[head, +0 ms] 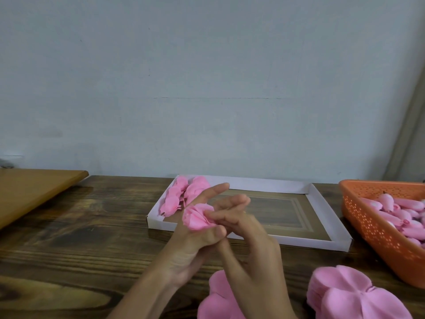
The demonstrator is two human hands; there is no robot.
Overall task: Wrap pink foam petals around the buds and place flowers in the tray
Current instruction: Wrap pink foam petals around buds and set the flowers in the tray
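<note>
While I've got both hands up over the near-left corner of the tray (322,244), the flower (197,217) I'm working on sits right between them, just above my left thumb. My left hand (195,240) holds it from below and behind: the thumb presses in at its base, and the fingers stick up straight behind the petals. My right hand (250,238) comes in from the right, and its fingertips pinch the flower's right edge, though that bit is kinda blurry, so I can't tell exactly which fingers are doing it. The flower is off the table (69,238), in the air and not touching the tray. Behind my left fingers, the finished flowers (181,194) lie bunched in the tray's far-left corner. Over on the right, the orange basket (372,229) is full of buds (391,204), well apart from my hands. Closest to me, the flat foam petals (345,293) sit in stacks on the table, one of them partly under my right wrist.
</note>
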